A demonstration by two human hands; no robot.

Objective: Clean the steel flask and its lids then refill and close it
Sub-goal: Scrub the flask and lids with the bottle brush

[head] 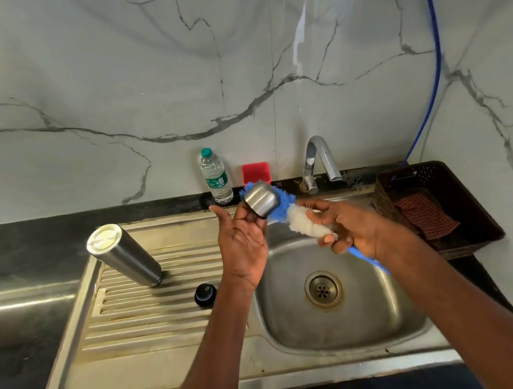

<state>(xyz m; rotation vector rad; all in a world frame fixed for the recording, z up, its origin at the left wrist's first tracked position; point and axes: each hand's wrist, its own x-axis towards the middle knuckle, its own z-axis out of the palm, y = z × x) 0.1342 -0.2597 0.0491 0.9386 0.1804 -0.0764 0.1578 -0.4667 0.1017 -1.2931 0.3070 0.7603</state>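
The steel flask (125,256) stands upside down on the ribbed drainboard (154,314) at the left. A black inner lid (205,294) sits on the drainboard near the basin. My left hand (242,244) holds the steel cup lid (261,199) at its fingertips above the sink basin (337,322). My right hand (347,227) grips a blue and white bottle brush (303,222) by its handle. The brush's blue bristle tip sits behind and against the cup lid.
A plastic water bottle (215,176) and a red holder (256,172) stand at the back by the wall. The tap (320,161) runs no water. A dark basket (435,206) with a checked cloth sits right of the sink. A blue hose (433,46) hangs on the wall.
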